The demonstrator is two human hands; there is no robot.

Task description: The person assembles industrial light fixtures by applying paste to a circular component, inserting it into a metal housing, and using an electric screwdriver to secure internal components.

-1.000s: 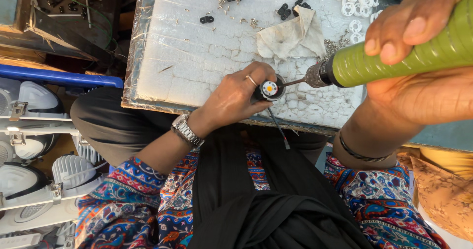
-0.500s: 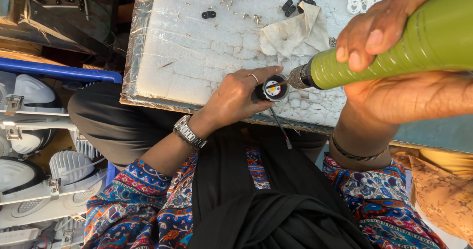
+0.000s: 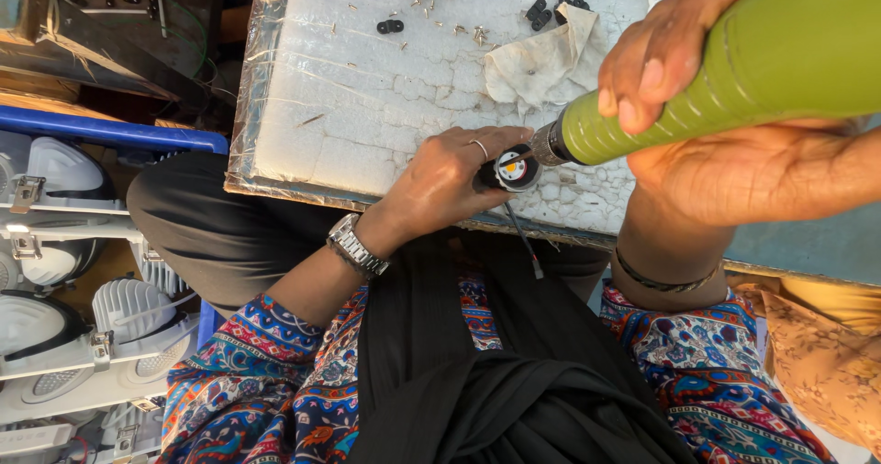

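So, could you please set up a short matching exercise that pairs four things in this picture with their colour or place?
Things:
1. power screwdriver
2. small round part
3. cloth
4. wristwatch

Descriptions:
a. crumpled on the white board
b. green, in the right hand
c. silver, on the left wrist
d. black, pinched by the left hand

Pairs: 1-b, 2-d, 3-a, 4-c.

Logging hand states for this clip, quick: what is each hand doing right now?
Left hand: closed on a small round black part.
Right hand: closed around a green power screwdriver, tip at the part.
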